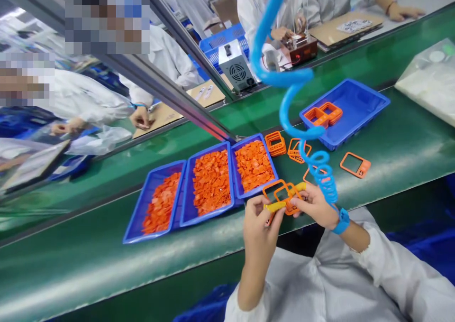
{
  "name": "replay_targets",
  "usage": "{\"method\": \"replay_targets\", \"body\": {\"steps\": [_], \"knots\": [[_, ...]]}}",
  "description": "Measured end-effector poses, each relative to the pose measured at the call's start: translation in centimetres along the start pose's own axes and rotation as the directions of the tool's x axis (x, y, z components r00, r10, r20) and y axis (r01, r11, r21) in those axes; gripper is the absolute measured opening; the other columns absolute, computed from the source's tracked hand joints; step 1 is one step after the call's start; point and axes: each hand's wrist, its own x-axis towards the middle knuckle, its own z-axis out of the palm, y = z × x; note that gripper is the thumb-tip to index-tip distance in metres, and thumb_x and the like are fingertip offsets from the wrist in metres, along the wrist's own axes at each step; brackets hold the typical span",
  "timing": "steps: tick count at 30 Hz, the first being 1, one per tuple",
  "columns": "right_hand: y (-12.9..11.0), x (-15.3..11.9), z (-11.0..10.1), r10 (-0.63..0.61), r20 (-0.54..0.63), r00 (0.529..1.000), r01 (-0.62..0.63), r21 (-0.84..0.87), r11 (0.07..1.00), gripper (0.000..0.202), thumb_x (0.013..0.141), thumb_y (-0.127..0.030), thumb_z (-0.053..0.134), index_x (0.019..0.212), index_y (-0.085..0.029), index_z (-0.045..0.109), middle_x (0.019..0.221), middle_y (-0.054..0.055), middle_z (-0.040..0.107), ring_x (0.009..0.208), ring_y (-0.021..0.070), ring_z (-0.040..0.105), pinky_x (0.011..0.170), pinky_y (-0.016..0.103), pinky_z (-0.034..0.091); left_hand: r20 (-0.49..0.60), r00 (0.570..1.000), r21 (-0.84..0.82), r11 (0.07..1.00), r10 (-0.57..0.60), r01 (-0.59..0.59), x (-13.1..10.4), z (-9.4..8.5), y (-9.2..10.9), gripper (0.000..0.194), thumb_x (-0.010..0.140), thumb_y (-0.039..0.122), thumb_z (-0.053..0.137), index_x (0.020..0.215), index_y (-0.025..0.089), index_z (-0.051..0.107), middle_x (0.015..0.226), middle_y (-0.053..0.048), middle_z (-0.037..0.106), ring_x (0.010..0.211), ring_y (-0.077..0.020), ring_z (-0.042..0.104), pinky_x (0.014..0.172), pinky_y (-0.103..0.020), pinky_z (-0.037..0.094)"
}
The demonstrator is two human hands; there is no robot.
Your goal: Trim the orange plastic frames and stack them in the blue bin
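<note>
At the green bench (401, 137), orange frames (291, 210) sit between the left hand (261, 220) and right hand (317, 207), both pinching them

Wht sleeves (398, 265), blu wristband (342, 221), prob. yel. finger cots (275, 207).

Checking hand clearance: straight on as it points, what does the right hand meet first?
The right hand points at the orange frames at its fingertips; just past them, probably the left hand, though depth is unclear.
</note>
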Motion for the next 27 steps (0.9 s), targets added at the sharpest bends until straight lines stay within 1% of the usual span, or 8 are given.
{"method": "replay_targets", "body": {"steps": [4,8,12,17,20,23,25,27], "knots": [[-0.2,-0.1,0.0,-0.008,-0.016,1.000,0.007,-0.074,0.997,0.044,0.093,-0.058,0.088,0.113,-0.020,0.078,0.103,0.008,0.085,0.088,0.0231,0.082,0.067,0.030,0.069,-0.010,0.999,0.029,0.998,-0.047,0.048,-0.4,0.7,-1.4,0.015,0.108,0.030,0.070,0.104,0.024,0.084,0.135,-0.013,0.059,0.122,-0.0278,0.071,0.104,-0.044,0.063],[-0.8,-0.2,0.1,-0.019,-0.006,1.000,0.018,-0.120,0.993,0.040,0.096,-0.056,0.085,0.110,-0.020,0.078,0.099,0.007,0.085,0.078,0.0204,0.081,0.071,0.032,0.070,0.065,0.987,-0.082,0.985,-0.146,0.151,-1.0,0.7,-1.9,0.017,0.110,0.032,0.067,0.115,0.023,0.081,0.151,-0.016,0.055,0.130,-0.0295,0.071,0.098,-0.041,0.067],[-1.3,-0.4,0.1,-0.032,0.000,0.999,0.031,-0.168,0.985,0.039,0.097,-0.056,0.084,0.113,-0.021,0.078,0.097,0.006,0.085,0.073,0.0197,0.080,0.072,0.034,0.072,0.137,0.974,-0.191,0.960,-0.182,0.206,-0.8,0.8,-1.4,0.023,0.111,0.035,0.064,0.126,0.025,0.079,0.138,-0.014,0.068,0.118,-0.0265,0.075,0.080,-0.031,0.068],[-1.0,-0.7,0.1,-0.025,-0.013,1.000,0.022,-0.220,0.975,0.038,0.096,-0.056,0.084,0.110,-0.021,0.078,0.096,0.006,0.085,0.075,0.0224,0.082,0.070,0.036,0.073,0.118,0.990,-0.108,0.990,-0.081,0.094,0.3,0.3,-0.9,0.021,0.111,0.035,0.066,0.109,0.026,0.084,0.100,-0.007,0.077,0.094,-0.0226,0.074,0.079,-0.031,0.063],[-0.7,-0.7,0.0,-0.022,-0.013,1.000,0.019,-0.209,0.978,0.037,0.096,-0.055,0.084,0.111,-0.022,0.078,0.098,0.006,0.085,0.080,0.0237,0.083,0.071,0.035,0.073,0.110,0.988,-0.169,0.978,-0.105,0.123,0.6,0.1,-1.1,0.022,0.110,0.035,0.067,0.105,0.026,0.086,0.099,-0.007,0.078,0.091,-0.0213,0.076,0.075,-0.028,0.062],[-0.7,-0.6,-0.1,-0.005,0.013,1.000,0.007,-0.145,0.989,0.038,0.096,-0.055,0.085,0.113,-0.022,0.078,0.098,0.005,0.085,0.080,0.0225,0.083,0.072,0.035,0.074,0.166,0.974,-0.248,0.949,-0.157,0.195,0.3,0.3,-1.2,0.023,0.109,0.035,0.068,0.100,0.026,0.087,0.104,-0.008,0.079,0.091,-0.0210,0.077,0.076,-0.029,0.064],[-0.8,-0.3,-0.2,0.010,0.012,1.000,-0.009,-0.101,0.995,0.041,0.095,-0.057,0.087,0.112,-0.022,0.077,0.096,0.004,0.083,0.077,0.0212,0.082,0.070,0.034,0.073,0.189,0.960,-0.322,0.911,-0.205,0.258,-0.3,0.3,-1.3,0.025,0.111,0.039,0.065,0.111,0.026,0.086,0.115,-0.010,0.080,0.098,-0.0231,0.078,0.078,-0.031,0.066],[-0.8,-0.1,-0.3,0.026,-0.017,1.000,-0.027,-0.069,0.997,0.043,0.091,-0.059,0.090,0.108,-0.022,0.076,0.092,0.003,0.081,0.077,0.0211,0.081,0.066,0.033,0.072,0.177,0.950,-0.382,0.872,-0.258,0.307,-1.0,-0.2,-1.4,0.033,0.114,0.043,0.061,0.135,0.027,0.080,0.126,-0.012,0.080,0.105,-0.0253,0.080,0.083,-0.035,0.068]]}}
